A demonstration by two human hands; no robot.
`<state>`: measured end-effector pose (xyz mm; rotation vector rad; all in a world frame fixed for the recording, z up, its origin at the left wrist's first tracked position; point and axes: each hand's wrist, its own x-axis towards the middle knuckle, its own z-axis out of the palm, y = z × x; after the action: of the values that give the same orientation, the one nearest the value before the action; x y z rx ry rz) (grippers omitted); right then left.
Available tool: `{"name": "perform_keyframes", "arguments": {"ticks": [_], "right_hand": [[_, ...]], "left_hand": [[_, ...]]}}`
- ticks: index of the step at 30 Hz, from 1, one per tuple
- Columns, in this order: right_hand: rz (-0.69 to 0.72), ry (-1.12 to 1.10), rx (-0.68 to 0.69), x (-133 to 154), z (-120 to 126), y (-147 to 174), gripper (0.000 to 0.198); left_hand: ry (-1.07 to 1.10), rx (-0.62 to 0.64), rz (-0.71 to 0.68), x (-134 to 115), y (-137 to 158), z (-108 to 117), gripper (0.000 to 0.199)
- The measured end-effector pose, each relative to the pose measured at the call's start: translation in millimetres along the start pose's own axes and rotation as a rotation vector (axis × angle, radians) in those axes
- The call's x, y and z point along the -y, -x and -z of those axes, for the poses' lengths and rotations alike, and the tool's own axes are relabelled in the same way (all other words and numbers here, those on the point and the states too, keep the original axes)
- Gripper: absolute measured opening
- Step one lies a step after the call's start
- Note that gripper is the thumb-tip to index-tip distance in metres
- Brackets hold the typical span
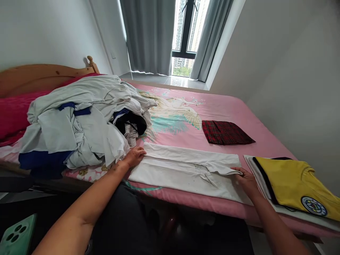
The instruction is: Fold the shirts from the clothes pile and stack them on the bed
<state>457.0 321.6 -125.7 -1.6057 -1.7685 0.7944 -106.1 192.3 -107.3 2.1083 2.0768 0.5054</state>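
A white T-shirt [180, 175] lies flat along the near edge of the bed, its far side folded over lengthwise. My left hand [135, 156] pinches the far left corner of that fold. At the other end, my right hand [245, 180] grips the sleeve edge between thumb and fingers, lifting it slightly off the cloth beneath. Small dark marks show on the shirt's surface. The tips of the right fingers are partly hidden under the fabric.
A heap of white and navy clothes [87, 117] covers the bed's left side. A folded red plaid cloth [225, 132] lies beyond the shirt. A folded stack topped by a yellow shirt [292, 180] sits at right. A green phone [18, 233] is lower left.
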Motion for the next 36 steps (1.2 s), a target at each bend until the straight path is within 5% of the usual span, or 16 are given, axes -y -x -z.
{"name": "perform_keyframes", "arguments": {"ticks": [6,12,15,20,26,30,33,36], "right_hand": [[0.121,0.080,0.023,-3.4,-2.5,14.7,0.034],[0.238,0.145,-0.191,-5.7,-17.2,30.2,0.033],[0.252,0.121,-0.243,1.0,-15.3,27.2,0.031],[0.241,0.054,-0.251,10.8,-6.5,15.8,0.030],[0.218,0.000,-0.234,23.3,2.9,6.9,0.028],[0.235,-0.009,-0.231,29.9,9.5,0.0,0.026],[0.253,-0.024,-0.232,30.1,14.3,-5.7,0.023],[0.244,-0.071,-0.251,27.3,17.3,-7.3,0.022]], "left_hand": [[-0.165,-0.025,0.096,0.7,10.8,-0.6,0.032],[-0.216,-0.139,0.088,-17.4,17.5,0.4,0.038],[-0.101,-0.182,-0.035,-61.6,18.5,-11.2,0.037],[0.110,-0.136,-0.205,-186.4,3.0,-60.0,0.035],[0.022,-0.096,-0.167,-320.7,-57.9,-102.6,0.053],[-0.139,-0.022,-0.053,-355.6,-97.0,-107.4,0.049],[-0.234,0.072,-0.075,-355.4,-114.2,-100.2,0.028],[-0.257,0.166,-0.184,-342.8,-119.6,-86.6,0.032]]}}
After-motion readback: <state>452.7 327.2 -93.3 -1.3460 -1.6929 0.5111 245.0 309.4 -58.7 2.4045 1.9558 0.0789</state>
